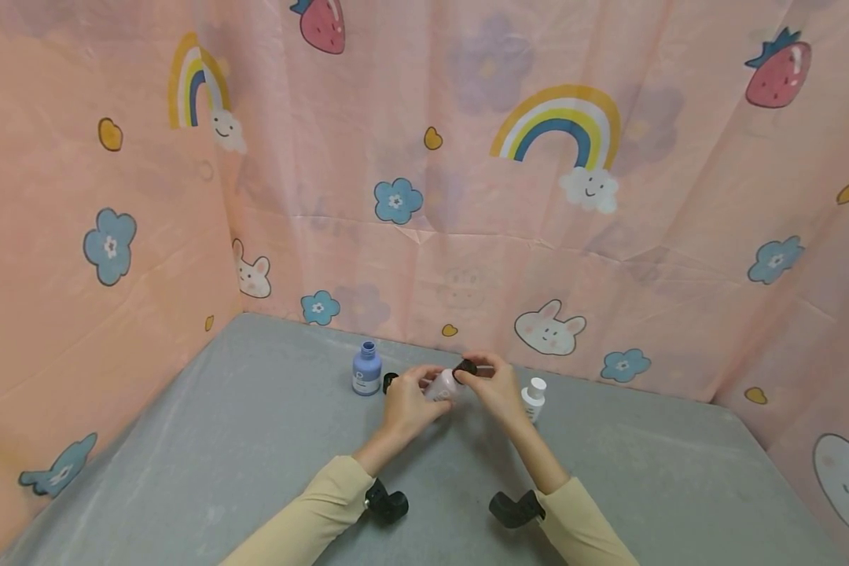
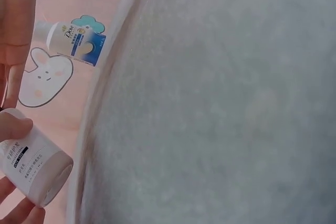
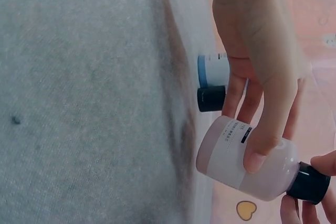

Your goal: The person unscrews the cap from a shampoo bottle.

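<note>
My left hand holds a pale pink bottle of hair care by its body, tilted, with its neck end toward the right. At that neck my right hand pinches a black cap between thumb and fingers. The cap sits on the bottle's mouth in the right wrist view. Left of the hands stands an uncapped blue bottle. A second black cap lies on the table beside it, partly covered by the left hand in the head view.
A white Dove bottle with a white cap stands just right of my right hand. Grey cloth covers the table. A pink printed curtain rises along its back and left edges. Black wrist mounts stick out from both sleeves.
</note>
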Demonstrator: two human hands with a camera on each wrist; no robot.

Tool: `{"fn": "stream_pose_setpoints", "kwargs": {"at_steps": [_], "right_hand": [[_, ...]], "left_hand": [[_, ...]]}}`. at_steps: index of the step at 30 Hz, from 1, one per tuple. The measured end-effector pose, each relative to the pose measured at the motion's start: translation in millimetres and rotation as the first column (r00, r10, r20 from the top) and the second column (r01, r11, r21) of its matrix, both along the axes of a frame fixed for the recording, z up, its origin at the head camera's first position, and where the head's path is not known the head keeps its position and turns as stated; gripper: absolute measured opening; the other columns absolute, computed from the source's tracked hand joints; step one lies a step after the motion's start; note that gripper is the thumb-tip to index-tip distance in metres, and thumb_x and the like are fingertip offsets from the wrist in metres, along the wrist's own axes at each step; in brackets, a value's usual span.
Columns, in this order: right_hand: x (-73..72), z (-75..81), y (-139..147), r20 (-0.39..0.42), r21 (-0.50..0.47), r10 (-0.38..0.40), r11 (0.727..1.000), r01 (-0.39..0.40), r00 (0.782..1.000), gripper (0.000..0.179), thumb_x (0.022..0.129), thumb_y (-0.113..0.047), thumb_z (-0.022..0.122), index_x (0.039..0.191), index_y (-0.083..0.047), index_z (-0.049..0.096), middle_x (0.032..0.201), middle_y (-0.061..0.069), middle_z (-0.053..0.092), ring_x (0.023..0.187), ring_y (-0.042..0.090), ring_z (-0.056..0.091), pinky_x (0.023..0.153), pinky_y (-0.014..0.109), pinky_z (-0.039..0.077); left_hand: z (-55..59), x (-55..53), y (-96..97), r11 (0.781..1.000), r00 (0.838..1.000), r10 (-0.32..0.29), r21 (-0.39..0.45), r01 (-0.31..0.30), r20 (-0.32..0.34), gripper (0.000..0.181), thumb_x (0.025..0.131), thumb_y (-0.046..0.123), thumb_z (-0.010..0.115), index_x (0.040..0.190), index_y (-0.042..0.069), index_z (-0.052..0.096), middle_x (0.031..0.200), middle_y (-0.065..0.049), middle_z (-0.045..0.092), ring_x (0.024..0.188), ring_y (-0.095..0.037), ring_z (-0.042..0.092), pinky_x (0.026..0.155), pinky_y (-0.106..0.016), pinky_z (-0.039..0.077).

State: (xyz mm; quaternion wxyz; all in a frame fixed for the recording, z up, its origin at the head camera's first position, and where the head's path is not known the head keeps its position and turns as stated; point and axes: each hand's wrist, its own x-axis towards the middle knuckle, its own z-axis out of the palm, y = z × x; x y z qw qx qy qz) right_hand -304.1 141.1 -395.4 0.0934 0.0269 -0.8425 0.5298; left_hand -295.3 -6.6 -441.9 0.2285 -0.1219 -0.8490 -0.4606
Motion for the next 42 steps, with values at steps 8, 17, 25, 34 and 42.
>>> {"fn": "stream_pose_setpoints", "kwargs": {"at_steps": [8,17,25,34,42], "right_hand": [[1.0,-1.4,2.7,-0.039,0.029,0.016,0.999,-0.015,0.999,0.032,0.083,-0.008,0.07,0.114,-0.002,0.065,0.112,0.016,0.067,0.104,0.031,0.062,0.088,0.043,0.051],[2.5,-0.9,4.3,-0.031,-0.009,0.044,0.999,-0.045,0.999,0.035,0.083,-0.006,0.068,0.118,-0.003,0.062,0.118,0.017,0.065,0.108,0.031,0.062,0.091,0.045,0.05],[5.0,0.5,5.9,-0.057,-0.042,0.093,0.995,-0.095,0.994,0.032,0.086,-0.005,0.065,0.118,-0.002,0.062,0.123,0.018,0.063,0.11,0.035,0.061,0.094,0.047,0.05],[5.0,-1.5,6.6,-0.075,-0.044,0.059,0.997,-0.063,0.995,0.034,0.088,-0.011,0.066,0.121,-0.001,0.06,0.122,0.018,0.062,0.107,0.033,0.06,0.084,0.03,0.05],[4.7,-1.4,4.8,-0.05,-0.022,-0.015,1.0,0.014,0.999,0.033,0.084,-0.019,0.072,0.113,-0.005,0.066,0.115,0.015,0.066,0.099,0.027,0.058,0.069,0.024,0.045]], "left_hand": [[0.0,0.3,1.0,0.996,0.996,-0.051,0.071,0.046,0.069,0.045,0.067,0.015,0.086,0.109,0.008,0.07,0.101,-0.008,0.073,0.085,-0.022,0.069,0.074,-0.037,0.054],[-0.7,1.4,4.0,0.995,0.991,-0.071,0.082,0.062,0.111,0.044,0.07,0.017,0.084,0.11,0.008,0.068,0.099,-0.01,0.072,0.086,-0.022,0.068,0.075,-0.038,0.054],[-0.2,2.7,3.9,0.995,0.992,-0.06,0.084,0.051,0.111,0.044,0.07,0.021,0.084,0.109,0.009,0.068,0.096,-0.009,0.072,0.083,-0.021,0.068,0.072,-0.036,0.054],[3.3,4.3,3.8,1.0,0.999,0.018,0.01,-0.018,0.027,0.046,0.069,0.024,0.086,0.109,0.01,0.068,0.094,-0.008,0.071,0.081,-0.02,0.067,0.071,-0.033,0.052],[4.0,6.9,4.0,0.998,0.999,0.033,-0.054,-0.035,-0.035,0.047,0.066,0.024,0.087,0.109,0.012,0.069,0.097,-0.005,0.071,0.083,-0.018,0.067,0.068,-0.029,0.05]]}}
